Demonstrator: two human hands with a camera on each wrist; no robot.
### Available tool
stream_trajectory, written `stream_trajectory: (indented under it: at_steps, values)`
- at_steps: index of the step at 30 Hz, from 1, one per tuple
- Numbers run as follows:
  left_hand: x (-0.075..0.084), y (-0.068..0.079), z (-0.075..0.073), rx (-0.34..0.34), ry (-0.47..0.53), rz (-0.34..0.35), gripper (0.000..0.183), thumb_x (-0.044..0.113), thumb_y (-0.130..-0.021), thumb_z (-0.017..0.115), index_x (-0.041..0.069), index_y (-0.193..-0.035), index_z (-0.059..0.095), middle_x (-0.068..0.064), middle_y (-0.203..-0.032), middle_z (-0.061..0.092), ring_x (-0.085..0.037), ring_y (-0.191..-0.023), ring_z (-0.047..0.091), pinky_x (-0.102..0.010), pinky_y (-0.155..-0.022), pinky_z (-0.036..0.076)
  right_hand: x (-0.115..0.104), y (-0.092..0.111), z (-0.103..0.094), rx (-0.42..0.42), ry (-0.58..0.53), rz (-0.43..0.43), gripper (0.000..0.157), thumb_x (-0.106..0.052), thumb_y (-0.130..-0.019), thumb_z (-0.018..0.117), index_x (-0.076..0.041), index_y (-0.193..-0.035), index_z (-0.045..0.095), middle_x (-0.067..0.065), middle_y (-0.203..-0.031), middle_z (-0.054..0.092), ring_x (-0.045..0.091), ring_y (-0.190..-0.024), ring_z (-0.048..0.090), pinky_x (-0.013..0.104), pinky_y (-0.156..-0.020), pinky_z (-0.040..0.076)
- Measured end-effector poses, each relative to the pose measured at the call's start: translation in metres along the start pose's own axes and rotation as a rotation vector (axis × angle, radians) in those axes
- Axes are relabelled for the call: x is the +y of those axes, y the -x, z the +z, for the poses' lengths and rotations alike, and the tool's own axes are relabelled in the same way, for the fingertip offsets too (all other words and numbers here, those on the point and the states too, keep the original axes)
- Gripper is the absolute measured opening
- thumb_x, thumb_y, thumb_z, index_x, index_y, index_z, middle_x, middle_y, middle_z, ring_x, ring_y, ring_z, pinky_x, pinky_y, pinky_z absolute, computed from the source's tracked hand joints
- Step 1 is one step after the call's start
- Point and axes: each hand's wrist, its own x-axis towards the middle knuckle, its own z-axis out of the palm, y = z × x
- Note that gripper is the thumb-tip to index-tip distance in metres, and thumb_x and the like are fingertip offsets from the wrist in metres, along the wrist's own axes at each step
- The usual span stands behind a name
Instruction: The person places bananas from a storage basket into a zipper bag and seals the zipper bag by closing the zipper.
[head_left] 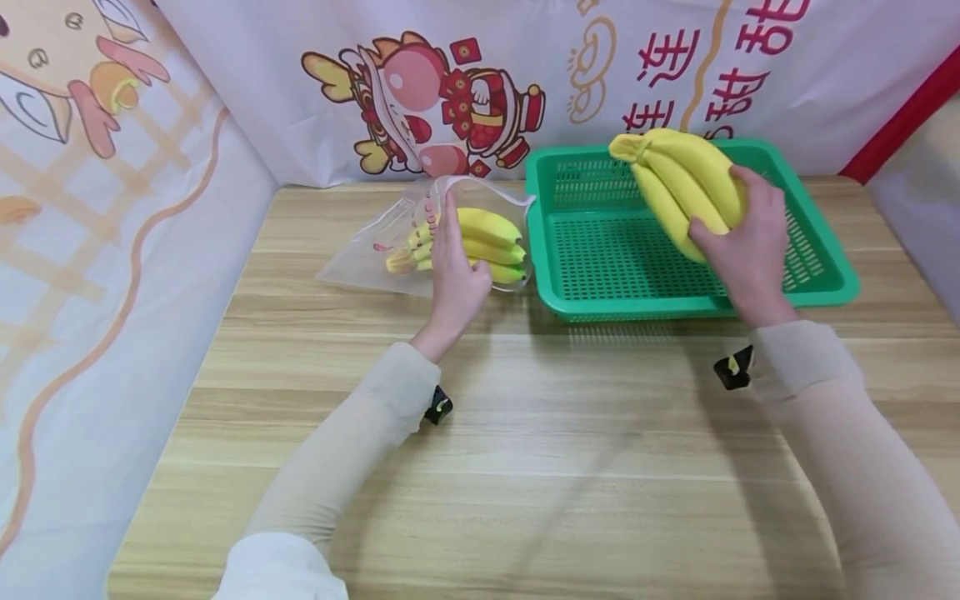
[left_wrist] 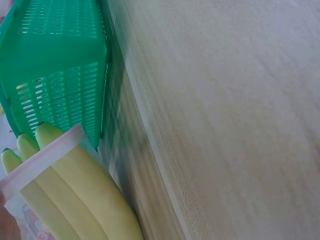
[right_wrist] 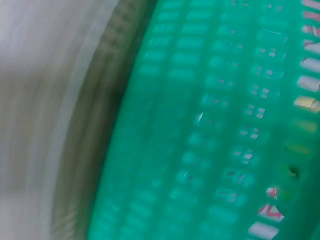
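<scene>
My right hand (head_left: pixel 753 246) grips a yellow bunch of bananas (head_left: pixel 686 187) over the green perforated basket (head_left: pixel 637 307), thumb on the near side. To the left, a second bunch of bananas (head_left: pixel 491 225) lies in a clear plastic bag (head_left: pixel 360 258), its mouth toward the basket. My left hand (head_left: pixel 459 279) is at the bag with straight fingers, the fingertips near its raised top edge. In the left wrist view, the dark banana tips (left_wrist: pixel 42 127) poke past the bag's rim (left_wrist: pixel 47 157). Only the basket's wall (right_wrist: pixel 165 115) fills most of the blurred right wrist view.
The wooden table (head_left: pixel 525 467) spreads in front of the bag and basket. Behind stands a white printed cloth (head_left: pixel 247 92) with a cartoon figure and red characters; another printed cloth (head_left: pixel 82 350) hangs along the left side.
</scene>
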Motion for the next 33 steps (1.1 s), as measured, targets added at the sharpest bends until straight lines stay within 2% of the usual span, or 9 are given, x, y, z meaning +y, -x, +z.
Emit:
stream_trajectory:
  at_steps: [4, 9, 21, 33]
  values:
    - [-0.001, -0.001, 0.0, -0.002, 0.003, 0.001, 0.091, -0.01, -0.078, 0.048, 0.01, -0.154, 0.003, -0.004, -0.163, 0.004, -0.018, -0.151, 0.005, -0.037, -0.124, 0.005, -0.018, 0.004, 0.004, 0.007, -0.035, -0.059, 0.066, -0.023, -0.083, 0.065, -0.018, -0.144, 0.039, 0.015, -0.135, 0.046, 0.023, -0.107, 0.042, 0.037, -0.084, 0.04]
    - [-0.002, 0.0, -0.001, -0.011, 0.006, 0.007, 0.091, -0.01, -0.077, 0.048, 0.009, -0.154, 0.002, -0.004, -0.163, 0.003, -0.019, -0.151, 0.005, -0.038, -0.124, 0.005, -0.037, 0.01, 0.01, 0.016, -0.087, -0.159, 0.064, -0.019, -0.082, 0.067, -0.016, -0.142, 0.044, 0.019, -0.132, 0.048, 0.026, -0.105, 0.045, 0.041, -0.083, 0.041]
    - [0.0, -0.003, -0.004, -0.04, -0.006, 0.003, 0.092, -0.012, -0.077, 0.048, 0.009, -0.154, 0.002, -0.002, -0.163, 0.003, -0.018, -0.151, 0.004, -0.039, -0.124, 0.004, -0.064, 0.023, 0.02, -0.006, -0.184, -0.384, 0.062, -0.01, -0.079, 0.071, -0.012, -0.137, 0.049, 0.022, -0.129, 0.051, 0.029, -0.103, 0.05, 0.043, -0.081, 0.047]
    - [-0.002, -0.005, -0.004, -0.017, 0.0, 0.028, 0.095, -0.014, -0.073, 0.047, 0.009, -0.154, 0.005, -0.005, -0.163, 0.008, -0.02, -0.15, 0.009, -0.038, -0.124, 0.008, -0.078, 0.034, 0.027, -0.125, -0.17, -0.447, 0.06, -0.009, -0.08, 0.071, -0.013, -0.136, 0.05, 0.021, -0.133, 0.048, 0.029, -0.106, 0.053, 0.047, -0.082, 0.053]
